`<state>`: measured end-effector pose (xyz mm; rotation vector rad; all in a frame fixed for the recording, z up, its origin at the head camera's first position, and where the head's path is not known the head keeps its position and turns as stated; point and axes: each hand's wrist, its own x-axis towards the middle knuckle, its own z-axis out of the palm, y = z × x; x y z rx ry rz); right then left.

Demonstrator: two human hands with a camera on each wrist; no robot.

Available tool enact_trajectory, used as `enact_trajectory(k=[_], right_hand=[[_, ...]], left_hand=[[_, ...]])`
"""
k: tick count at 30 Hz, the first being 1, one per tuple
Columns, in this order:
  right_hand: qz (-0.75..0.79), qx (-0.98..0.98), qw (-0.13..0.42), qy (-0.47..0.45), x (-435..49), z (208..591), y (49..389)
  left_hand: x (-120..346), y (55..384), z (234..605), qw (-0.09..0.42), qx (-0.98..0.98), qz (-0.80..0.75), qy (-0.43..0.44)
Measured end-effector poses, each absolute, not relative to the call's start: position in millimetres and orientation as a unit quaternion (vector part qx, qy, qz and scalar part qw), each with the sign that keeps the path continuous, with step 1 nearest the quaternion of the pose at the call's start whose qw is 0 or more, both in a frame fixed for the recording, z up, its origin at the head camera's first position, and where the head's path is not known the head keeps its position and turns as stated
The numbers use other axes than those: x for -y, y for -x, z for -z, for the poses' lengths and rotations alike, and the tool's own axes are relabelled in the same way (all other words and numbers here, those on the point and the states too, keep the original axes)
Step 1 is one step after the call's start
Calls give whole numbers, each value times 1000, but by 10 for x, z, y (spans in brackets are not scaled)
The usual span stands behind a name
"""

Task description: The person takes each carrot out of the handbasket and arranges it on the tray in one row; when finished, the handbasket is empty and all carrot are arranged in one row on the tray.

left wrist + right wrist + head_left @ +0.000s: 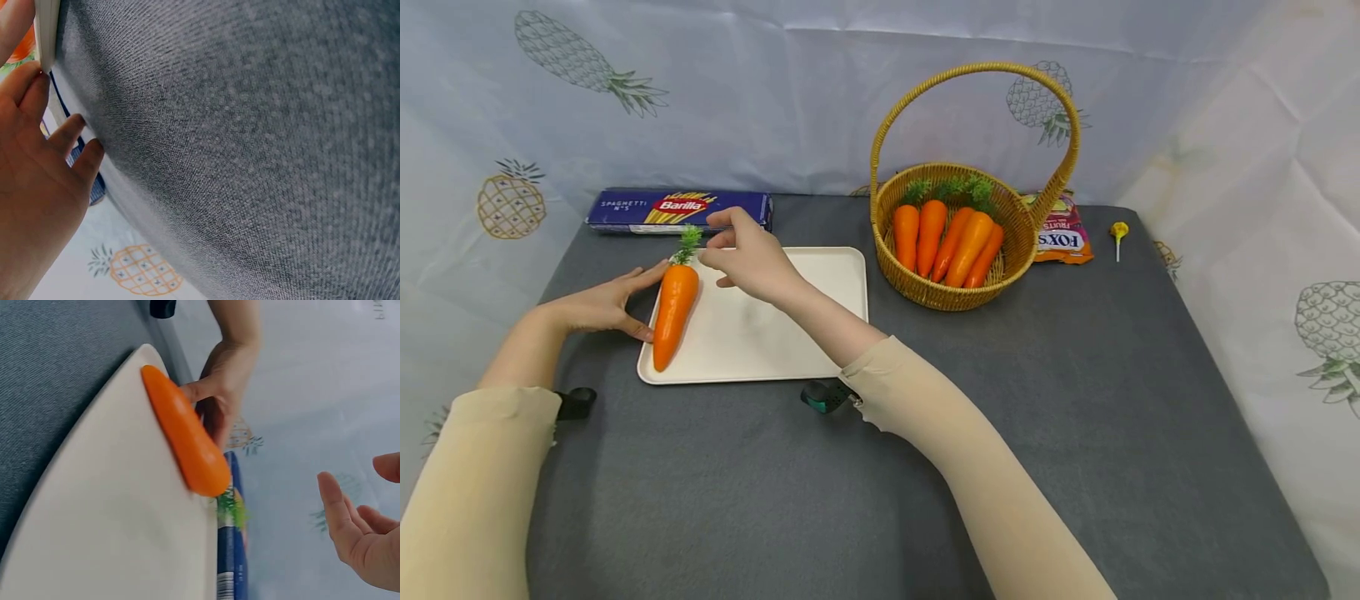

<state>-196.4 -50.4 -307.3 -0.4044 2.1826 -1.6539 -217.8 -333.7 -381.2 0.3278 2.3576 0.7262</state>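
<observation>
An orange carrot [676, 304] with a green leafy top lies along the left side of a cream rectangular tray [775, 333]. At the tray's left edge is my left hand [597, 307], its thumb and fingers spread beside the carrot; the left wrist view shows its fingertips right at the tray's rim. Over the tray, just right of the carrot's leaves, hovers my right hand [752, 260], fingers loosely bent. In the right wrist view nothing lies between the thumb and fingers of that right hand [365, 544].
Behind the tray lies a blue spaghetti box [677, 210]. A tall-handled wicker basket [940, 298] with several carrots [972, 250] stands right of the tray. Beside it are a red sweets bag [1062, 233] and a yellow lollipop [1118, 231]. Pineapple-print cloth surrounds the grey table [1075, 400].
</observation>
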Motion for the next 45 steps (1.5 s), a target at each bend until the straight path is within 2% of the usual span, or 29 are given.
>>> enact_trajectory(k=[16,45], right_hand=[[618,-745,154,197,146,2705,1891],[706,-692,51,141,-861,2520,2046]], left_hand=[[3336,2199,3831,323,-895,-280,-124],[3366,2148,3811,312,-899,-277,-131]])
